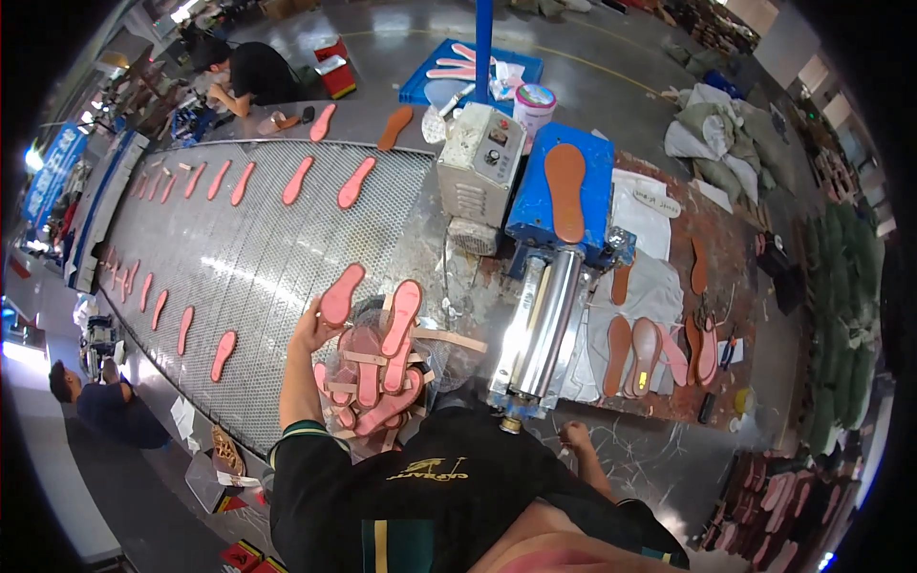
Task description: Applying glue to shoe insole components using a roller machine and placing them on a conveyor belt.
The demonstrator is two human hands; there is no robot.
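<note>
Workshop conveyor mesh (248,258) runs ahead. Left hand (310,329) pinches a pink insole (340,294), apparently laying it on the belt; a pile of strapped insoles (382,368) sits just right. Right hand (573,436) rests loosely curled on the bench; releasing flat seems next.

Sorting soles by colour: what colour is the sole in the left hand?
Pink, seen in the head view: the sole held by the left hand.

Pink sole (340,296) pinched at its lower end in the left hand's fingers (308,329), tilted, toe up and away from them; strapped pink soles (380,372) heaped just right of those fingers.
</note>
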